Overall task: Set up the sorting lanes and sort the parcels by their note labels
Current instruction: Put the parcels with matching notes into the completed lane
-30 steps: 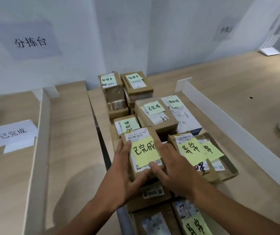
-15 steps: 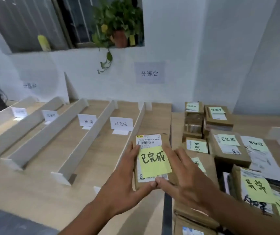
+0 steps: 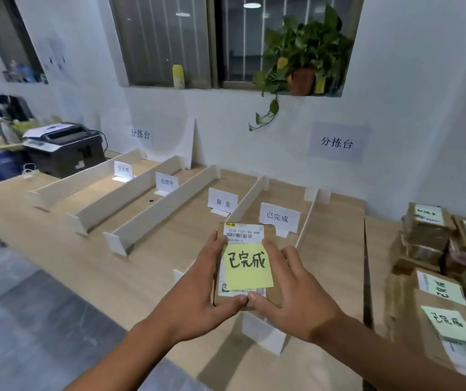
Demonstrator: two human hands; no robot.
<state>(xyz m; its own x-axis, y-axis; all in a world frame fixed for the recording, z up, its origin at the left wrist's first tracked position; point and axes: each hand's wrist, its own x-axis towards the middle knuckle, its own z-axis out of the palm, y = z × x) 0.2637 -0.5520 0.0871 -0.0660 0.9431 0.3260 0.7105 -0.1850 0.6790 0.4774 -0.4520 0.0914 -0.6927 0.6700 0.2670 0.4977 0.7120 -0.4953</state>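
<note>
I hold the parcel [image 3: 243, 235] with both hands, lifted off the table [image 3: 85, 249] over the near end of the lane whose sign [image 3: 279, 217] matches its yellow note [image 3: 248, 268]. My left hand [image 3: 197, 289] and right hand [image 3: 296, 300] each wrap a long side, with the thumbs meeting on the near edge.

The lane is narrow. If I lower the parcel crooked, a corner may catch the left divider [image 3: 247, 201] or the right divider [image 3: 308, 218]. Both look thin and freestanding, so a nudge could shift or tip them. Pushing too far in could knock the sign over. The note looks lightly stuck, so a dragging thumb could peel it. Drifting left would put the parcel in the wrong lane.
</note>
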